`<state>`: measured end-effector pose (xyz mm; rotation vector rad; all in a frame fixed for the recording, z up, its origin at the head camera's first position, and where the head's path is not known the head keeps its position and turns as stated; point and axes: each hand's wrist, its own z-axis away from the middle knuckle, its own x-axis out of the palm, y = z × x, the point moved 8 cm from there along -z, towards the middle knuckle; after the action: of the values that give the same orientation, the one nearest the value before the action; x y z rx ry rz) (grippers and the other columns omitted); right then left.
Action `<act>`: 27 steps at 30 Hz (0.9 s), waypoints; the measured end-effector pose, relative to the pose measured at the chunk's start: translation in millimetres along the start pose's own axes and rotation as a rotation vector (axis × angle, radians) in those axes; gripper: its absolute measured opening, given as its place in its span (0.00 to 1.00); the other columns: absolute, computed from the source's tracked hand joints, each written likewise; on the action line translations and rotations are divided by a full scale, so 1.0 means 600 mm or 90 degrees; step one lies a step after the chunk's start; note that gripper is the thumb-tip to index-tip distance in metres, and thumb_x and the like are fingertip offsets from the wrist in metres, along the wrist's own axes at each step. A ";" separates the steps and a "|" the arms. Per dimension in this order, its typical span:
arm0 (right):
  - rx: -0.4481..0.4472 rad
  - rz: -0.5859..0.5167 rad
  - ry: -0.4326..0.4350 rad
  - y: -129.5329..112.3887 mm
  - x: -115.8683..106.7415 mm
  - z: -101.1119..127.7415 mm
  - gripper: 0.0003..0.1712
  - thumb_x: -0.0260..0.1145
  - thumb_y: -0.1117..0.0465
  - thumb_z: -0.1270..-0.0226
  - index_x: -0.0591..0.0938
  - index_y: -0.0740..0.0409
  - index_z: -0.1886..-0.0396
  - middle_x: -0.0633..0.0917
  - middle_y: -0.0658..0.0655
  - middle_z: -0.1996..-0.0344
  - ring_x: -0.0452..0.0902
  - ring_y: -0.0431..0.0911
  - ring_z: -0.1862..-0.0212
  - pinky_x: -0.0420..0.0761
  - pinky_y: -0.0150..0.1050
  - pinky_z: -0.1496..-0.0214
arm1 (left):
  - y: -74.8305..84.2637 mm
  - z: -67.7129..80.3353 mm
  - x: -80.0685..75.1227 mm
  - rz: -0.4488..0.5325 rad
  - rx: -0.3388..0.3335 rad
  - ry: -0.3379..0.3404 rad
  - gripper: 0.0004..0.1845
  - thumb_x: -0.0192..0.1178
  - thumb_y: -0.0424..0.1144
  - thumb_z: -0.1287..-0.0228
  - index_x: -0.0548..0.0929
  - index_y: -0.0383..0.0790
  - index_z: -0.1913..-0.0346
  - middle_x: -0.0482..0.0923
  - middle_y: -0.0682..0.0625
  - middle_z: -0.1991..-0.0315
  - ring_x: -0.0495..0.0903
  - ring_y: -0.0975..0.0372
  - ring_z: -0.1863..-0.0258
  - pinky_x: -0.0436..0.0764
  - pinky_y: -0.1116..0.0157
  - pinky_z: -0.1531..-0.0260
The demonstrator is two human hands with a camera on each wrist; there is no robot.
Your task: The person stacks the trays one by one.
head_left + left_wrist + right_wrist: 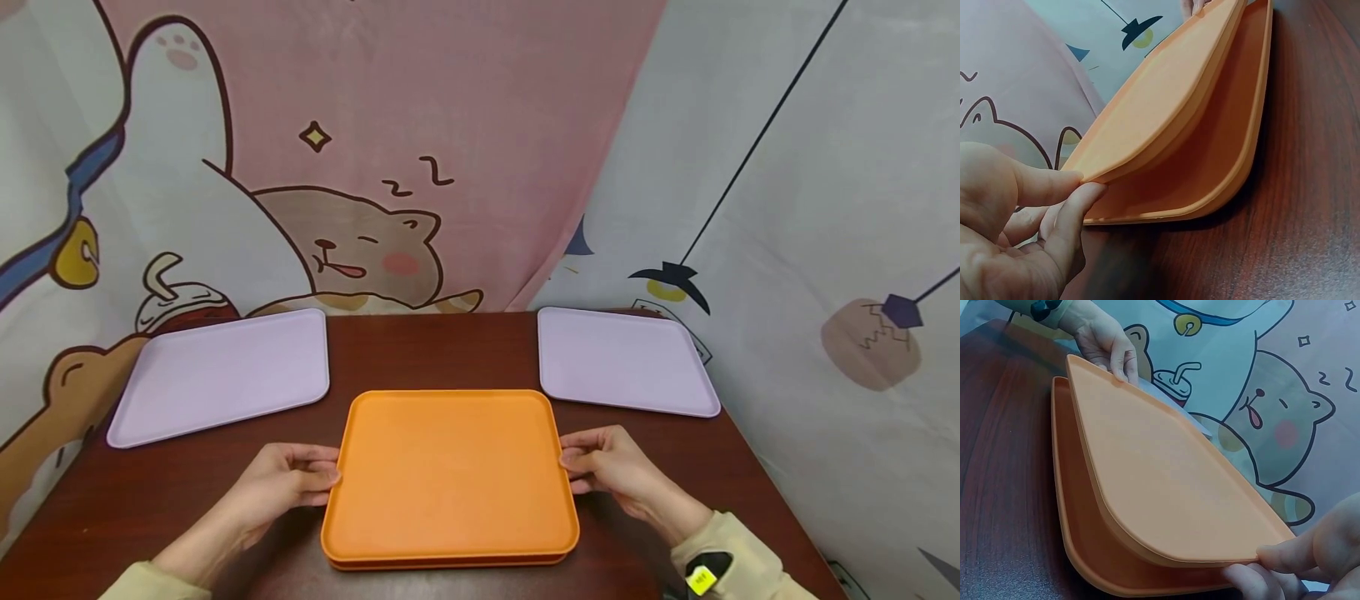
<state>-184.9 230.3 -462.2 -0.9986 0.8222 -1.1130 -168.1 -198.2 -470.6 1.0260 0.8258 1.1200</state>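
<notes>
Two orange trays lie stacked near the table's front edge. My left hand (pixel 318 479) pinches the left rim of the top orange tray (pixel 450 467) and my right hand (pixel 579 465) pinches its right rim. In the left wrist view my left hand (pixel 1075 187) has its thumb over and fingers under the top tray (pixel 1166 94), raised off the lower orange tray (pixel 1222 150). The right wrist view shows my right hand (pixel 1275 557) holding the top tray (pixel 1166 469) apart from the lower tray (pixel 1079 519), which stays on the table.
A lilac tray (pixel 225 375) lies at the back left and another lilac tray (pixel 618 358) at the back right of the dark brown table (pixel 435 350). Cartoon-printed cloth hangs behind and along both sides.
</notes>
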 end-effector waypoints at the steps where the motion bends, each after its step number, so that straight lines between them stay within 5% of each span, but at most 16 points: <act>1: 0.001 0.001 0.001 0.001 0.000 -0.001 0.23 0.66 0.74 0.28 0.77 0.83 0.38 0.89 0.61 0.59 0.88 0.48 0.62 0.90 0.42 0.64 | -0.001 0.000 0.000 0.000 0.002 -0.002 0.24 0.67 0.25 0.31 0.76 0.15 0.37 0.84 0.43 0.59 0.87 0.57 0.61 0.89 0.59 0.59; 27: 0.007 -0.009 -0.006 0.017 0.005 -0.008 0.21 0.66 0.74 0.27 0.78 0.82 0.39 0.89 0.59 0.61 0.88 0.47 0.61 0.90 0.41 0.63 | -0.015 -0.002 0.000 0.001 0.000 0.000 0.24 0.67 0.24 0.31 0.75 0.13 0.37 0.84 0.43 0.59 0.87 0.58 0.61 0.90 0.59 0.59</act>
<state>-185.0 227.6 -473.8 -1.0011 0.8022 -1.1235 -166.4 -198.8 -479.3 1.0260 0.8254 1.1211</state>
